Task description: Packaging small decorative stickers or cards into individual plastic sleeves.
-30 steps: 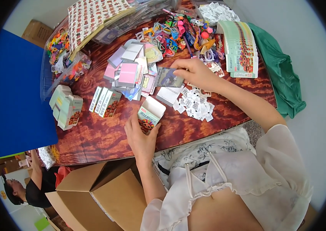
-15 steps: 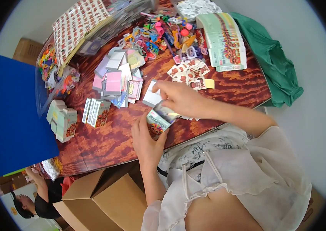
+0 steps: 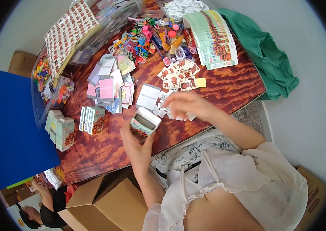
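Observation:
My left hand [image 3: 138,150] grips a small printed carton [image 3: 143,125] near the table's front edge. The carton's top is open toward me, and something grey shows inside. My right hand [image 3: 189,106] is over small white printed packets [image 3: 160,110], its fingers apart and slightly blurred; nothing shows in them. Just beyond the carton lies a grey-and-white square card piece [image 3: 148,96]. Brown-figure sticker pieces [image 3: 180,75] lie past my right hand, beside a yellow slip [image 3: 200,82].
To the left stand three closed cartons [image 3: 91,120] and flat green cartons [image 3: 61,130]. Beyond are a card pile [image 3: 109,84], colourful trinkets [image 3: 151,40], a row of flattened cartons [image 3: 213,42] and sticker sheets [image 3: 70,36]. An open cardboard box [image 3: 120,204] sits below the table edge; another person [image 3: 47,204] is at lower left.
My right hand has left the carton's mouth and moved right to the white packets. The carton has tipped, so its opening now faces up, still in my left hand.

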### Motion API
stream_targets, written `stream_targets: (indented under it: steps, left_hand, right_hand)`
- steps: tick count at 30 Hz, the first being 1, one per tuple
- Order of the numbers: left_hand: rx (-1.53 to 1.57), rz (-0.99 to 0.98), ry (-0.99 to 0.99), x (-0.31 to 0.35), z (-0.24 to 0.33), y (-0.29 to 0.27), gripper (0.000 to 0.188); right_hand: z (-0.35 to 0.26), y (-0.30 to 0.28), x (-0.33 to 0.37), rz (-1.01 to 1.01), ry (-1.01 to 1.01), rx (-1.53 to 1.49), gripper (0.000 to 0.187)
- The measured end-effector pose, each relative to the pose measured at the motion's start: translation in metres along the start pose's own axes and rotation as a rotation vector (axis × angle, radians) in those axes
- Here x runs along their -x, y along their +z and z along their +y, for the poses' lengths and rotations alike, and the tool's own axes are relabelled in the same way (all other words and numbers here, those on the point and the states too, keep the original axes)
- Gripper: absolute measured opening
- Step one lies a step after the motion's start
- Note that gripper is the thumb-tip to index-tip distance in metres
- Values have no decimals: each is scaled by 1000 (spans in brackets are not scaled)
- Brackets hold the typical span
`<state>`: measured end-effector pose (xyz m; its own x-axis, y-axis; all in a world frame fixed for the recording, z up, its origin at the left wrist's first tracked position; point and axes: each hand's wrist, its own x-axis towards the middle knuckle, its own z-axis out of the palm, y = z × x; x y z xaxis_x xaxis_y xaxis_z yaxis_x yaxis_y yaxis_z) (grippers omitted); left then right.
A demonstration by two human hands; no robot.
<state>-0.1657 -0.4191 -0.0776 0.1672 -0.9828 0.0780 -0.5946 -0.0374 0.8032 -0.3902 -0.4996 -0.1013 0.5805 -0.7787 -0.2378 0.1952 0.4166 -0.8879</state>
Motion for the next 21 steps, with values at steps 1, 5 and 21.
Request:
stream_targets:
  steps: [1, 5, 21]
  left_hand:
    - [7, 35, 25, 1, -9, -4, 67]
    - [96, 28, -12, 0, -17, -2, 67]
    - [233, -79, -132, 2, -6, 3, 72]
  right_hand:
    - [0, -15, 3, 186, 23, 263, 21]
    - [4, -47, 6, 425, -133, 560, 10]
    - [-60, -112, -88, 761, -613, 1330, 11]
